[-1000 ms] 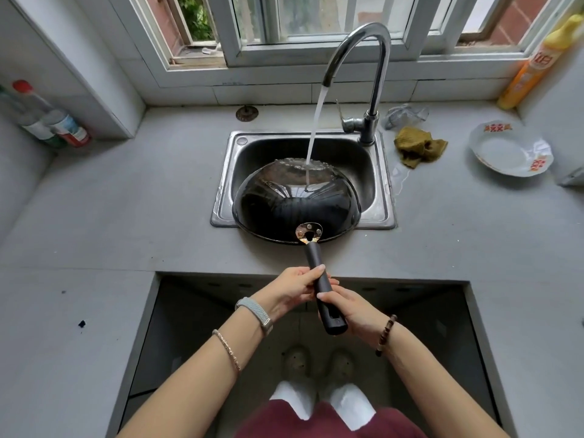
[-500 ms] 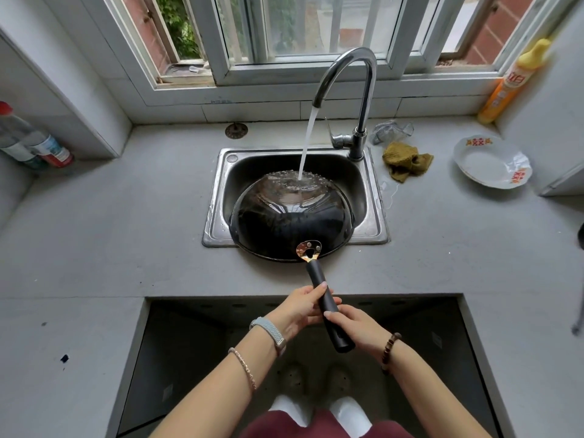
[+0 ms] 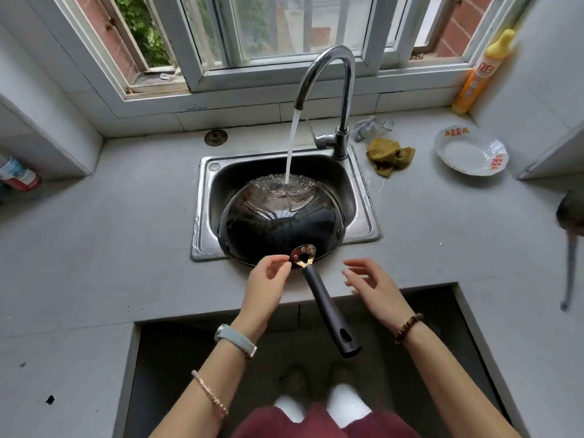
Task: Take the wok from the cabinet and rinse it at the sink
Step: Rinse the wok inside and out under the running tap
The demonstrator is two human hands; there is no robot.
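A black wok (image 3: 278, 226) lies upside down over the steel sink (image 3: 363, 216), its rim on the sink's front edge. Water from the curved tap (image 3: 341, 90) falls on its upturned bottom and splashes. Its black handle (image 3: 328, 311) sticks out toward me over the counter's edge, and neither hand holds it. My left hand (image 3: 265, 286) hovers just left of the brass handle joint, fingers loosely bent with the tips near the wok's rim. My right hand (image 3: 373, 286) hangs to the right of the handle, fingers spread and relaxed.
A yellow-green cloth (image 3: 388, 156) and a crumpled clear wrapper (image 3: 373, 126) lie right of the tap. A white plate (image 3: 471, 150) and a yellow bottle (image 3: 483, 71) stand at the far right. Bottles (image 3: 19, 175) sit at the left. An open cabinet recess (image 3: 177, 358) gapes below the counter.
Both hands have let go of the wok's handle. The left moved up to the handle joint, the right moved out to the right. The wok lies in the same place under the water.
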